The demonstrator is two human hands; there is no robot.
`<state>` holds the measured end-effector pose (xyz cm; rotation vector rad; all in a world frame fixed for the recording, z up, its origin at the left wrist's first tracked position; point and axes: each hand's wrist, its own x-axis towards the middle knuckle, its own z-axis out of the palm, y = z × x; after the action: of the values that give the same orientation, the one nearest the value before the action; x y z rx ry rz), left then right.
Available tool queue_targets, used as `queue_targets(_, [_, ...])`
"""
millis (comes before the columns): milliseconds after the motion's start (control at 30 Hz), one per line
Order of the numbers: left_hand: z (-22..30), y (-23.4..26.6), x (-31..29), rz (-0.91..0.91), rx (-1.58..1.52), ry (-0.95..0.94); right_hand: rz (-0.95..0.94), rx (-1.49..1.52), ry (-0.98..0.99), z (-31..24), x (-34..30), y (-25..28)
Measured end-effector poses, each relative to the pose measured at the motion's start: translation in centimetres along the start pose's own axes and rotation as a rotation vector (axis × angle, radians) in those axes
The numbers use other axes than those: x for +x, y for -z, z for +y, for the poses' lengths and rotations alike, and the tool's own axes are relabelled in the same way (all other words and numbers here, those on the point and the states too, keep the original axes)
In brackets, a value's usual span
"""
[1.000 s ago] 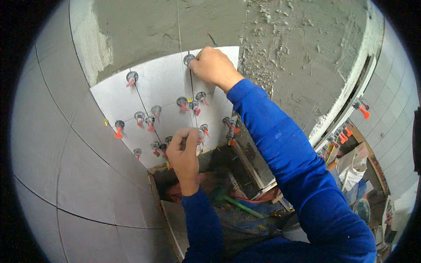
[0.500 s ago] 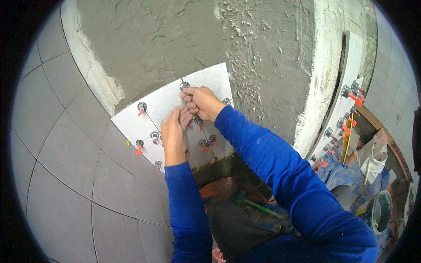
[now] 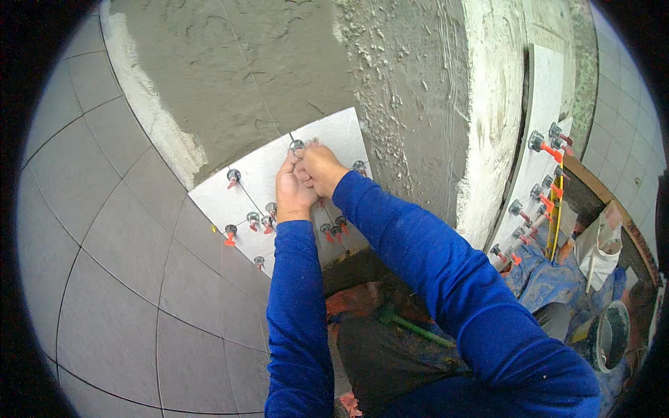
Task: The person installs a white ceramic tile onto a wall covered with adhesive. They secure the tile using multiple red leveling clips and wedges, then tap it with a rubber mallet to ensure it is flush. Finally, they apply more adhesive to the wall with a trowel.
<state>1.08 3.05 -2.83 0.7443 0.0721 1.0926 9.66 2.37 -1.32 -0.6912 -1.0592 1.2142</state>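
White wall tiles point(image 3: 216, 198) are set against the mortar-covered wall, with thin seams between them. At the top end of one seam sits a tile leveling clip point(image 3: 297, 145) with a dark round base. My left hand point(image 3: 296, 191) has its fingers closed up against this clip from below left. My right hand point(image 3: 323, 170) is curled beside it, its fingers gripping at the same clip; the fingertips partly hide its handle. More leveling clips with red handles, such as one at the left point(image 3: 233, 177) and one at the lower edge point(image 3: 231, 233), stand along the other seams.
Bare grey mortar point(image 3: 293, 63) spreads above the tiles, with a taut string point(image 3: 245, 63) down it. Grey tiles point(image 3: 111, 272) cover the left side. At the right are another clipped white tile strip point(image 3: 547, 90), a bucket point(image 3: 612, 334), a white bag point(image 3: 601, 240) and a green handle point(image 3: 425, 333).
My left hand has moved up and right to the clip, closing its fingers beside my right hand. The view has shifted slightly.
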Motion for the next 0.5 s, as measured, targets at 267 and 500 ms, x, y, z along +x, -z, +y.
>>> queue_targets(267, [3.2,0.0,0.6,0.355,0.461,-0.129,0.213,-0.048,-0.116,-3.0,-1.9,-1.3])
queue_targets(500, [0.8,-0.7,-0.8,0.243,0.193,0.0,0.184,-0.213,-0.107,-1.8,-0.8,-0.8])
